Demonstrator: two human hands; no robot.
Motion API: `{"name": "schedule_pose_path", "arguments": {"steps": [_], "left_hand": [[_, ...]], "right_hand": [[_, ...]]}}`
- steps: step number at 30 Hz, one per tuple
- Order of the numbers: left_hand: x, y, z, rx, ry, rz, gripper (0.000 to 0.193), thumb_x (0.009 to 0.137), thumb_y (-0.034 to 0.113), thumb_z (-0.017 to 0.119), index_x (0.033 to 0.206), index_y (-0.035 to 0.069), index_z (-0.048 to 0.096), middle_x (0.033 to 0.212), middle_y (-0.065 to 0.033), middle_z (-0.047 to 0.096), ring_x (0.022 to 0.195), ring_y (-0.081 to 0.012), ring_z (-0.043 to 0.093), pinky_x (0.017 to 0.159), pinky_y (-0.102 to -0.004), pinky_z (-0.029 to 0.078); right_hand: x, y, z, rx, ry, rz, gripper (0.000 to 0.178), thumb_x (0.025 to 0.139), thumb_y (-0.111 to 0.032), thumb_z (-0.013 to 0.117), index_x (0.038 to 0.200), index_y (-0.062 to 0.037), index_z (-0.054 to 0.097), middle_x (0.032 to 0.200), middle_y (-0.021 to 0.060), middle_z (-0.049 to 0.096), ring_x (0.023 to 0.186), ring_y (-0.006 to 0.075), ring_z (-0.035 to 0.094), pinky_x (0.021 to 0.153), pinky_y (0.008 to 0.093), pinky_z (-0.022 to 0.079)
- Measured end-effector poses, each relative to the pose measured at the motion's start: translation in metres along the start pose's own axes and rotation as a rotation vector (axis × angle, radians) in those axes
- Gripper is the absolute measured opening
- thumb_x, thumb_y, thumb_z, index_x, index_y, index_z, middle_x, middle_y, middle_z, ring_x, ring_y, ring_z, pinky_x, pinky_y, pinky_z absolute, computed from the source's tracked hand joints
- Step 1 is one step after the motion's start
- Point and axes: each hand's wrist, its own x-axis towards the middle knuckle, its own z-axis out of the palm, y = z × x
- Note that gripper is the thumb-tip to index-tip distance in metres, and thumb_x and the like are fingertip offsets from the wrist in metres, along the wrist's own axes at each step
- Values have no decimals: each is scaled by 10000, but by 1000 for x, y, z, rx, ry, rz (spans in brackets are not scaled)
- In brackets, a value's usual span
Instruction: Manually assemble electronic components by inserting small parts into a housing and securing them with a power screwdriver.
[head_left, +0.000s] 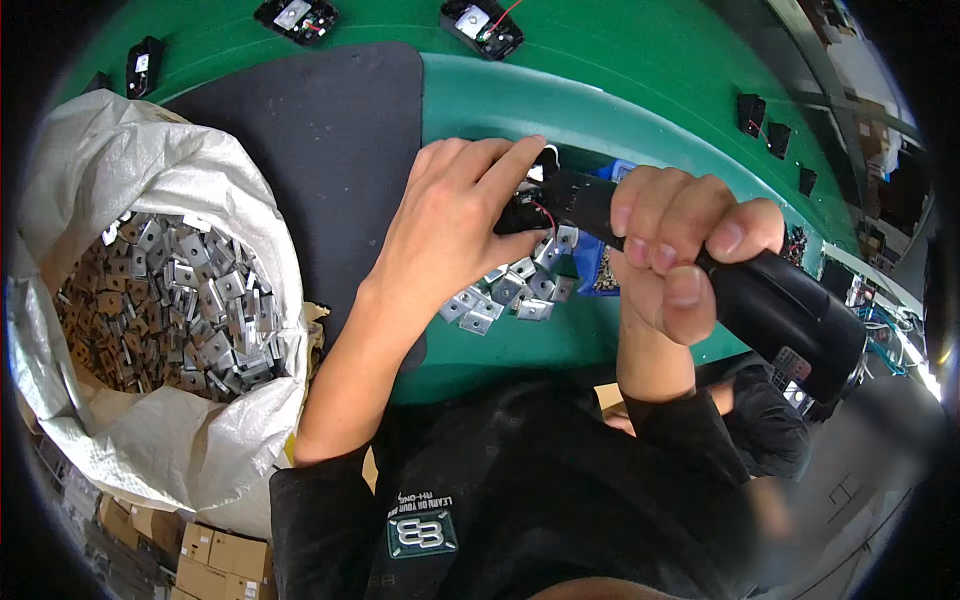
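My right hand [680, 230] is wrapped round a black power screwdriver [790, 320], held aslant with its nose toward the left. That nose meets a small black plastic housing [518, 215] with a red wire. My left hand [445, 215] grips the housing from the left, fingers over its far side and thumb along its near side. Fingers and tool cover most of the housing, so the exact contact point is hidden. Just below it, a loose pile of small square metal plates [520, 290] with holes lies on the green work surface [500, 365].
At the left stands a white woven sack [170, 430] full of similar metal plates. A black mat [330, 130] lies beside it. A blue bin [600, 265] of tiny parts sits under my right wrist. Black housings [482, 28] dot the green belt [600, 50]. Another person [765, 425] is at right.
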Motion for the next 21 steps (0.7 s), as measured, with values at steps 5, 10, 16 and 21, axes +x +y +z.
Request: {"name": "schedule_pose_path", "arguments": {"steps": [5,10,16,21], "left_hand": [[14,3,3,16,8,2,690,601,145,804,1242,70,559,1132,-144,605,1039,-321,552,920,-401,440],[56,0,30,62,80,99,706,626,118,801,1276,93,527,1162,-155,599,1089,-334,538,939,-402,435],[112,-15,39,216,23,1,652,701,207,765,1297,105,519,1142,-166,600,1086,-352,535,950,-417,423],[133,17,26,289,-169,-154,731,741,201,713,1382,46,398,1129,-229,544,1076,-380,507,951,-421,426]], "right_hand": [[6,-35,-12,-2,33,-36,413,809,-205,616,1211,-208,522,813,-34,546,711,117,510,693,307,390],[-9,-79,-45,40,262,-150,373,815,-220,602,1178,-178,527,796,-25,534,686,127,496,699,309,390],[-29,-57,-57,-49,388,-142,398,829,-147,578,1207,-96,467,757,29,504,613,155,484,642,358,428],[-29,-47,-56,-134,481,-136,401,803,-143,615,1169,-91,459,719,31,492,599,159,486,637,357,441]]}}
